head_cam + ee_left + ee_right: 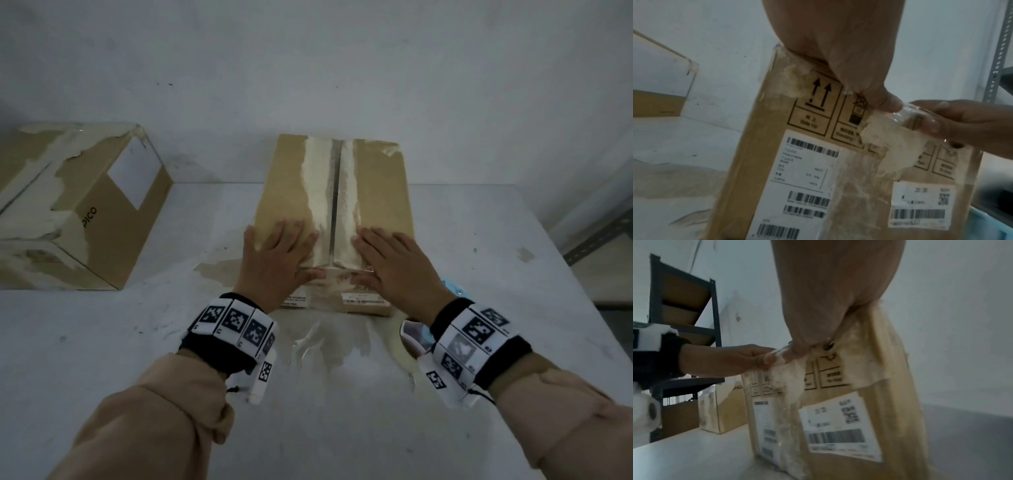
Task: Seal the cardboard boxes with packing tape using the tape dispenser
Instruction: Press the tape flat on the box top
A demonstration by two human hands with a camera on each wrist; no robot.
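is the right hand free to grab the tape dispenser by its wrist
Probably yes: the right hand lies flat on the box, holding nothing, and the tape dispenser sits on the table just beneath its wrist, partly hidden.

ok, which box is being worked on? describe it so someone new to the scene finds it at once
On the white table two cardboard boxes stand against the wall. Take the middle box, straight ahead, not the PICO box at the far left. It has both hands flat on its near top edge, left hand and right hand, on either side of a dark centre seam flanked by pale torn strips.
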